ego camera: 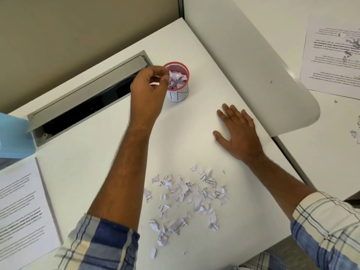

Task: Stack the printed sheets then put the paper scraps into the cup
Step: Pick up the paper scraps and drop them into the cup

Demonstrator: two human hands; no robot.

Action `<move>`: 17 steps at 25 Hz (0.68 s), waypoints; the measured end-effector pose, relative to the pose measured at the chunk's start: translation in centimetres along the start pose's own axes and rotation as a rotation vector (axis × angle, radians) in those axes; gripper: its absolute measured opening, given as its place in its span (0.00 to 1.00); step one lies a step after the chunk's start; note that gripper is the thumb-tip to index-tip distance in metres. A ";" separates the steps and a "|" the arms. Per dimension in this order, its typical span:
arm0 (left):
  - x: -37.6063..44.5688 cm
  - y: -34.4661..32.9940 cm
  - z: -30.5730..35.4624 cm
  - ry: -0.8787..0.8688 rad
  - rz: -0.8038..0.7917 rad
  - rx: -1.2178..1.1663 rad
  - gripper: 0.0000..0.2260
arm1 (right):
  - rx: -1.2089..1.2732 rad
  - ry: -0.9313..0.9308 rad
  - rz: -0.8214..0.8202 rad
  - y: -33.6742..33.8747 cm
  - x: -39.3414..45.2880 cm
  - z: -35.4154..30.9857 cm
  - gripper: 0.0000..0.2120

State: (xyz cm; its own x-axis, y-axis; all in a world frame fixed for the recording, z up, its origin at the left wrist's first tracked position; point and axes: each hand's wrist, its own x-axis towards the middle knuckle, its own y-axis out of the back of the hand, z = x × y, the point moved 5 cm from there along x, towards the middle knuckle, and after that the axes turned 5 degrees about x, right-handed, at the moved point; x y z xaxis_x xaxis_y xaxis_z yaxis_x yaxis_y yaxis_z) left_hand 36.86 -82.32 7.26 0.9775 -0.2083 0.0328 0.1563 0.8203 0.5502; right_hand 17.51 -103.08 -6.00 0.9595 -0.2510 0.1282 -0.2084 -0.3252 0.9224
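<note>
Head view: my left hand (pixel 149 82) pinched light, limp scraps beside the cup (pixel 178 82); right hand (pixel 236 133) lay flat. Loose scraps (pixel 187 197) near me probably needed gentle fingertip gathering.

The left hand (pixel 150 82) hangs over the desk (pixel 194 123), touching the left side of the cup (pixel 178 82), which holds paper scraps. Left of that hand lies the cable tray (pixel 81 102), sunk in the desk. The right hand (pixel 236 133) rests flat on the desk, right of the cup and nearer the person. Loose scraps (pixel 185 197) lie between the 2 forearms, nearer than both hands. The printed sheets (pixel 23 211) lie far left of the left forearm.
</note>
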 end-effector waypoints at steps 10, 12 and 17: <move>-16.5 4.3 -12.8 0.198 -0.194 0.392 0.10 | 0.025 -0.011 -0.024 0.3 0.1 0.0 0.30; -19.1 5.5 -14.2 0.259 -0.196 0.488 0.12 | 0.022 -0.011 -0.025 0.3 0.2 0.0 0.30; -23.9 6.8 -14.2 0.372 -0.162 0.632 0.18 | 0.020 -0.006 -0.048 0.2 0.2 -0.2 0.31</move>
State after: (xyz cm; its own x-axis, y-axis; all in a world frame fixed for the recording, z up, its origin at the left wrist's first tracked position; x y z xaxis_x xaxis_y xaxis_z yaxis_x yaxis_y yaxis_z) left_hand 16.56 -64.19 -1.65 0.9502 -0.0144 -0.3114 0.3004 0.3088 0.9025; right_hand 17.69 -102.98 -5.71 0.9673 -0.2401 0.0812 -0.1654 -0.3550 0.9201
